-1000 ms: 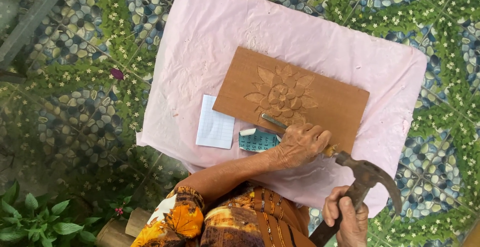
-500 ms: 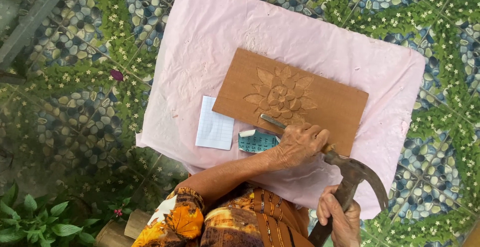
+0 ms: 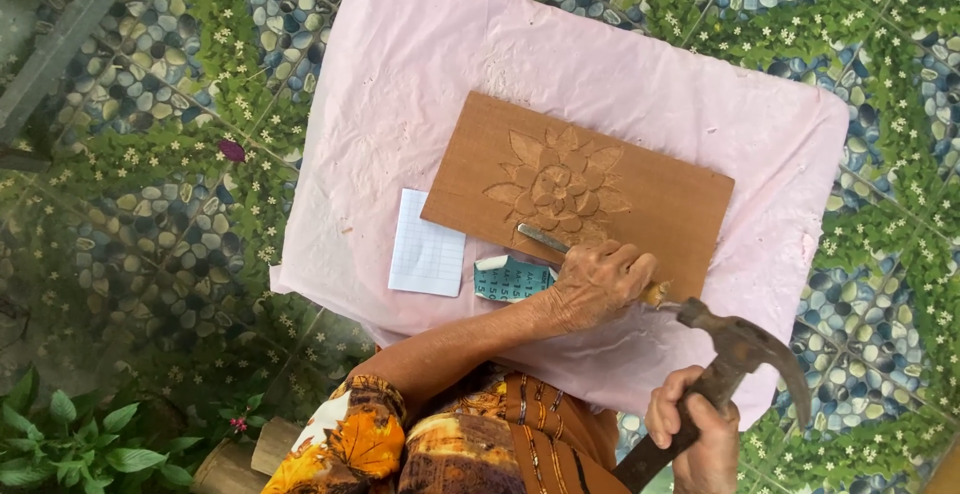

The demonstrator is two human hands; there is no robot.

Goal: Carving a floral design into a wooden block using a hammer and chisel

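- We saw the left hand (image 3: 597,282) at the lower centre of the frame, its fingers wrapped tightly around a chisel (image 3: 548,242).
- The chisel tip rested on the wooden board (image 3: 660,199), just below the carved flower (image 3: 558,186).
- The right hand (image 3: 692,434), at the lower right, gripped the handle of a claw hammer (image 3: 735,354), whose head was touching the chisel's back end.
- The board lay on a pink cloth (image 3: 420,84), beside a white lined paper (image 3: 427,254) and a teal card (image 3: 512,278).

Brown flower-carved board (image 3: 640,184) on pale pink cloth (image 3: 420,64).
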